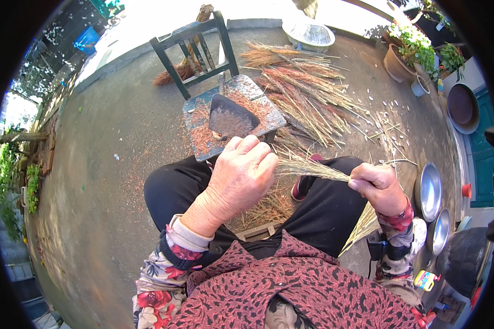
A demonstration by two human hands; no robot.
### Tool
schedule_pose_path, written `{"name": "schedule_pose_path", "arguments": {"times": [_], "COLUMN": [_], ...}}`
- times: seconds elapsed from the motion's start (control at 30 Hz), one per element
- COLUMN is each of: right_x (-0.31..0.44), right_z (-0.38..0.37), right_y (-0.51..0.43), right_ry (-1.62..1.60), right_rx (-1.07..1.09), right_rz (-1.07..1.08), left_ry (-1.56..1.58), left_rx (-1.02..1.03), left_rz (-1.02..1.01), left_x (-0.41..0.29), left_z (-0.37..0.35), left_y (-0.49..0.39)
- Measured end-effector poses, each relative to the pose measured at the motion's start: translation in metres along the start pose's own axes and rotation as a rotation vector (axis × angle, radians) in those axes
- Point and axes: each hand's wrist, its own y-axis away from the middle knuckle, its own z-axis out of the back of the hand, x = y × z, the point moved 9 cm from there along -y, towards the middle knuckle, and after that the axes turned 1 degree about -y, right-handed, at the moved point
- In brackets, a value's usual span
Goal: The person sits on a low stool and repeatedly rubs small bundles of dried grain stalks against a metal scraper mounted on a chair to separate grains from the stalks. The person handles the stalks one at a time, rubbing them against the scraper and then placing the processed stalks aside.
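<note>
My right hand [378,187] grips one end of a thin bundle of dry broomcorn stalks [317,168] above my right knee. The strands run left into my closed left hand [245,172], where their far ends are hidden. Just beyond that fist stands a green wooden chair [195,107] with worn paint. On its seat rests a dark metal shovel blade [232,119] with a grainy coating. Reddish seeds and husks [201,137] are scattered around the blade. More cut stalks [362,228] lie under my right forearm.
A pile of reddish broomcorn heads [308,90] covers the ground right of the chair. Behind the chair leans a broom [175,74]. A pale basin [308,35] stands at the back. Metal basins [430,191] and a potted plant [397,63] line the right side.
</note>
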Motion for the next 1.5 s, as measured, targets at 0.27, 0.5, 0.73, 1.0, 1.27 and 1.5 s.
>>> {"name": "schedule_pose_path", "arguments": {"times": [0.27,0.5,0.73,1.0,1.27,1.5], "right_x": [-0.001,0.003,0.004,-0.040,-0.289,-0.478], "right_z": [-0.002,-0.004,-0.003,0.019,0.082,-0.022], "right_y": [-0.001,-0.002,0.001,0.029,0.200,0.327], "right_ry": [-0.015,0.009,0.038,-0.069,-0.875,-0.601], "right_rx": [0.005,0.002,-0.039,-0.097,-0.930,-1.240], "right_rz": [-0.021,0.001,0.153,0.167,-0.454,-1.193], "left_ry": [0.038,0.028,-0.028,0.025,-0.088,-0.151], "left_rx": [-0.024,0.019,0.028,0.103,0.144,0.380], "left_rz": [0.024,-0.028,-0.056,-0.137,0.190,0.228], "left_x": [0.005,-0.002,-0.011,-0.037,0.071,0.095], "left_z": [0.004,0.001,-0.009,-0.035,-0.046,-0.086], "left_y": [0.004,0.005,-0.004,-0.023,-0.009,0.040]}}
